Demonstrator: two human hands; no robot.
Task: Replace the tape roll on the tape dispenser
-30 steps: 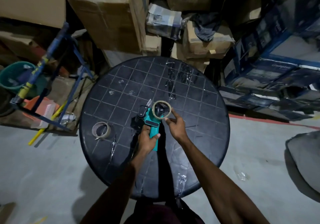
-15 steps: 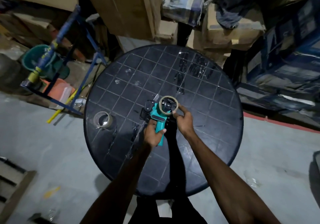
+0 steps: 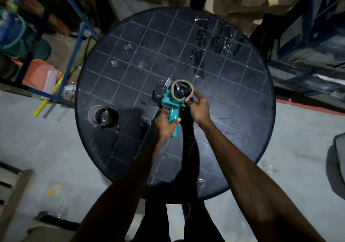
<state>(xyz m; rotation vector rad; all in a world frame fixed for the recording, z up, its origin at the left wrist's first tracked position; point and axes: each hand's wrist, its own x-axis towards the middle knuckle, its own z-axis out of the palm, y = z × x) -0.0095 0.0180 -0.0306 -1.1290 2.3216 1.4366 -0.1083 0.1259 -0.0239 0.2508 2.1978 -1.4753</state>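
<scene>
A teal tape dispenser (image 3: 169, 105) is held over the middle of a round black table (image 3: 242, 84). My left hand (image 3: 166, 124) is wrapped around its handle. A brownish tape roll (image 3: 182, 91) sits on the dispenser's black hub. My right hand (image 3: 197, 107) pinches the roll's lower right rim with thumb and fingers. A second tape roll (image 3: 99, 114) stands by itself near the table's left edge, well away from both hands.
Bits of clear tape stick to the tabletop at the back. A blue metal frame (image 3: 78, 27), an orange item and a green bucket (image 3: 13, 34) stand on the left. Cardboard boxes are stacked behind, dark blue boxes on the right. Grey concrete floor surrounds the table.
The camera has tilted down and closer over the table. My right hand's fingers have closed further onto the roll's rim. My left hand keeps its hold on the handle.
</scene>
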